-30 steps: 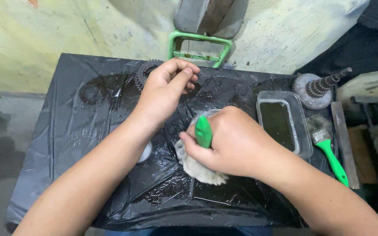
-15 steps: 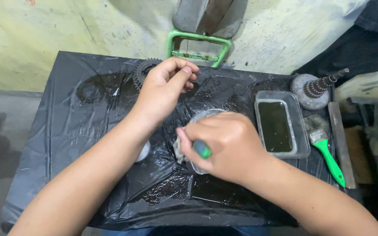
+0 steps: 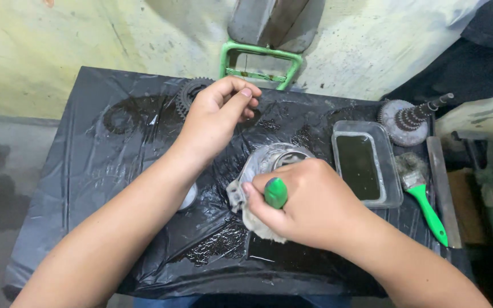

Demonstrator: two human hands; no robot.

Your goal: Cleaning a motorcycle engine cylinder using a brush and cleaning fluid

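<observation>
My left hand rests on a dark toothed gear at the back of the black plastic-covered table, fingers curled over its edge. My right hand is closed around a green tool handle together with a dirty whitish rag. It presses down beside a round metal ring part that lies flat in the middle of the table. The tool's working end is hidden under my fist.
A clear tray of dark oil stands right of the ring. A green-handled brush, a metal bar and a geared shaft lie at the right edge. A green frame leans behind the table. A small round part peeks out under my left forearm.
My right hand has twisted, so the green handle now points up at me instead of standing out of the fist. The rag shifted with it. My left hand stayed on the gear.
</observation>
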